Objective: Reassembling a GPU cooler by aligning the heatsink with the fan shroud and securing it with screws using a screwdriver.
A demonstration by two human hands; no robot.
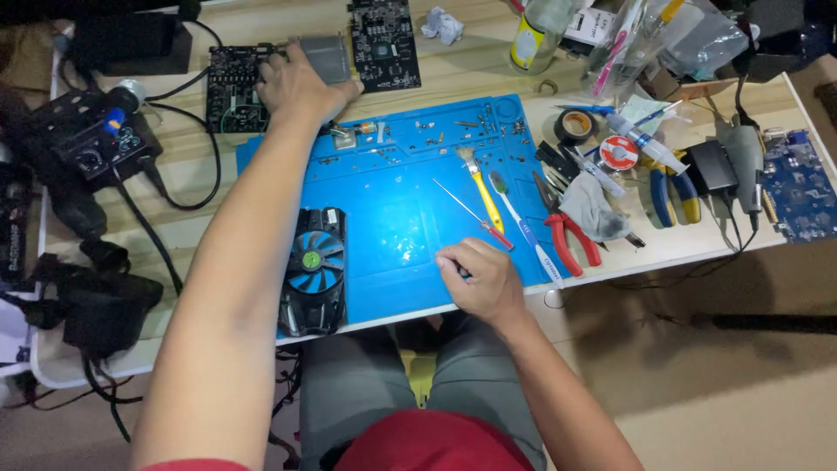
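Worktop (453,74): pale wood, with a blue work mat (392,218) across its centre.

Left hand (301,87), upper centre-left of the frame: arm stretched across the mat, fingers laid over a grey metal block (327,57). The block sits between two dark circuit boards: one (231,96) to the left of the hand, one (384,44) to the right. Whether the fingers grip the block or only rest on it cannot be told.

Right hand (479,279), lower centre: curled shut at the near edge of the mat, pinching a small dark item (462,273), too small to identify.

On the mat: black fan unit with blue blades (314,270), lower left; thin probe with red handle (478,216), yellow-handled brush (484,192) and white-and-blue toothbrush (523,227), right of centre; loose screws (453,131) along the upper edge.

Right of the mat: red-handled pliers (571,240), blue-handled pliers (671,196), roll of black tape (575,125), blue circuit board (802,187) at far right.

Left of the frame: black soldering station (87,139) with cables.
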